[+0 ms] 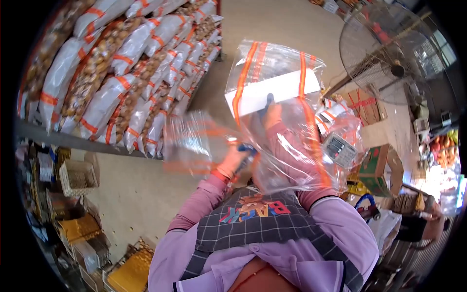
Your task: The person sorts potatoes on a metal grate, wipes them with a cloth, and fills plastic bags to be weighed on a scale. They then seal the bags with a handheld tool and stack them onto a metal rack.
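My right hand (273, 115) is inside a large clear plastic bag (306, 131) with orange stripes. It grips the lower edge of a white sheet (287, 86), with a dark-covered thumb or finger on top. In front of my chest, my left hand (238, 158), with dark finger coverings and a red band at the wrist, is closed on clear plastic. An orange-striped plastic bag (192, 138) spreads to its left, blurred by motion. Which fold of plastic the left fingers hold is hard to make out.
Filled orange-striped bags (102, 100) are stacked on a rack at the upper left. On the right are a digital scale (339, 149), an open green-and-brown box (377, 170) and a large fan (394, 68). A pale basket (79, 177) stands lower left. Another person (421, 226) is at the far right.
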Demonstrator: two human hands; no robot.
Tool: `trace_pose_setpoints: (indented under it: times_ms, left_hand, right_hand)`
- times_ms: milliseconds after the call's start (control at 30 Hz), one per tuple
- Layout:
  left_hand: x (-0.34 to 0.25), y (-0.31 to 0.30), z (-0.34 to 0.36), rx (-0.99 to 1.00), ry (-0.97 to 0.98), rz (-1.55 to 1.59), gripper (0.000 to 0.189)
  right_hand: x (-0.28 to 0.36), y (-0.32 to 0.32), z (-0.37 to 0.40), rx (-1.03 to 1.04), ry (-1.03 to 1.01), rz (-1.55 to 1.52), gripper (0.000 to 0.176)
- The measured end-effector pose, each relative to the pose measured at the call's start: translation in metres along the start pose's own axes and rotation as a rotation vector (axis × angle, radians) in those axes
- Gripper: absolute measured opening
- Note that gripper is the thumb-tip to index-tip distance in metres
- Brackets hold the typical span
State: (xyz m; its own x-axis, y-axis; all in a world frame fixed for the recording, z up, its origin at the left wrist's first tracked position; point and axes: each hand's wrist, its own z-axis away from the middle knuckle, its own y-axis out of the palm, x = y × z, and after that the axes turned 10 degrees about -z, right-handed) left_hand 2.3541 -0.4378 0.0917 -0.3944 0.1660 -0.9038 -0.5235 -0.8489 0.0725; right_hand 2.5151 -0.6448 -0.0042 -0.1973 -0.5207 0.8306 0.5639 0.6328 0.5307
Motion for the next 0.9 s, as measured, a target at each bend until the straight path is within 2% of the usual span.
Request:
trace_pose_setpoints:
  times_ms: [33, 67, 100, 133, 167, 200, 267, 300, 333, 400, 433, 467, 500, 533, 600, 633, 733, 800, 867, 900]
  left_hand:
    - [-0.016, 0.024, 0.01, 0.129, 0.106, -0.095, 0.016]
    - [-0.014, 0.044, 0.01, 0.453, 0.314, -0.507, 0.025]
    - [-0.022, 0.062, 0.026, 0.597, 0.832, -0.676, 0.03]
    - [0.006, 0.084, 0.026, 0.833, 0.779, -0.308, 0.033]
    - [0.036, 0.091, 0.012, 0.864, 0.831, -0.399, 0.037]
    - [0.027, 0.092, 0.004, 0.891, 0.819, -0.409, 0.037]
    - [-0.012, 0.094, -0.008, 0.906, 0.504, -0.739, 0.038]
    - [-0.036, 0.096, -0.017, 0.826, 0.562, -0.679, 0.035]
    - [-0.064, 0.088, -0.029, 0.67, 0.293, -0.619, 0.037]
    - [-0.065, 0.077, -0.081, 0.187, 0.109, -0.019, 0.04]
    - [-0.045, 0.057, -0.12, 0.114, -0.083, 0.136, 0.046]
    - [-0.058, 0.07, -0.153, 0.029, -0.07, 0.056, 0.045]
    - [-0.052, 0.069, -0.192, 0.096, -0.174, -0.035, 0.041]
    - [-0.074, 0.096, -0.213, 0.145, -0.267, -0.085, 0.035]
    - [-0.105, 0.188, -0.237, 0.051, -0.256, 0.205, 0.03]
    - [-0.112, 0.211, -0.253, 0.229, -0.281, 0.26, 0.03]
    - [-0.08, 0.289, -0.332, 0.402, -0.332, 0.43, 0.035]
    - [-0.052, 0.351, -0.38, 0.35, -0.189, 0.394, 0.031]
    - [-0.033, 0.403, -0.419, 0.448, -0.223, 0.36, 0.031]
    - [-0.022, 0.431, -0.436, 0.4, -0.08, 0.141, 0.031]
  right_hand:
    - [0.017, 0.003, -0.01, -0.051, -0.016, -0.041, 0.033]
    - [0.032, 0.003, -0.023, -0.102, -0.03, -0.083, 0.032]
    - [0.044, 0.0, -0.036, -0.156, -0.042, -0.129, 0.03]
    - [0.054, -0.007, -0.05, -0.211, -0.051, -0.176, 0.029]
    - [0.06, -0.018, -0.072, -0.236, -0.056, -0.189, 0.029]
    - [0.066, -0.034, -0.093, -0.242, 0.017, -0.28, 0.03]
    - [0.078, -0.066, -0.129, -0.267, 0.157, -0.44, 0.032]
    - [0.077, -0.085, -0.134, -0.256, 0.194, -0.471, 0.033]
    - [0.074, -0.096, -0.137, -0.236, 0.237, -0.489, 0.034]
    - [0.072, -0.116, -0.139, -0.174, 0.321, -0.498, 0.035]
    - [0.081, -0.129, -0.135, -0.14, 0.348, -0.49, 0.036]
    - [0.093, -0.142, -0.123, -0.102, 0.36, -0.484, 0.037]
    - [0.121, -0.153, -0.121, -0.051, 0.357, -0.468, 0.038]
    - [0.145, -0.173, -0.116, -0.007, 0.342, -0.445, 0.039]
    - [0.21, -0.224, -0.104, 0.067, 0.265, -0.347, 0.041]
    - [0.252, -0.253, -0.096, 0.092, 0.205, -0.276, 0.041]
    - [0.366, -0.348, -0.045, 0.073, 0.028, -0.064, 0.044]
    - [0.426, -0.415, 0.011, -0.018, -0.077, 0.063, 0.046]
    - [0.473, -0.489, 0.093, -0.172, -0.149, 0.157, 0.048]
    - [0.486, -0.524, 0.139, -0.258, -0.182, 0.183, 0.049]
